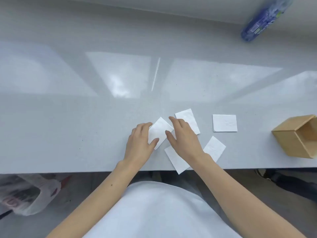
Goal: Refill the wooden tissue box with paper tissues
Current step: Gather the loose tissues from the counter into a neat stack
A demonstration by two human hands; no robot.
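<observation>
1. Left hand [139, 143] has its fingers spread flat on one small folded white paper tissue [158, 132], thumb pinning the near edge, fingertips on the far-left edge. So pressing down, not really a pinch.
2. Right hand [183, 138] is open too, fingers loosely apart, thumb touching the right side of that same tissue. It lies partly over a second folded tissue [186, 117] and the top of a third [176, 160] near the edge of the glossy pale grey table [68, 126].
3. Two more folded tissues sit to the right of the held one: one [215, 148] just beside the right wrist, one [224, 123] further right, lying square and alone.
4. The light wooden tissue box [291, 143] is well to the right of the held tissue, open, nothing in it that I can see.
5. A blue plastic bottle [262, 19] stands far behind and right of that tissue.
</observation>
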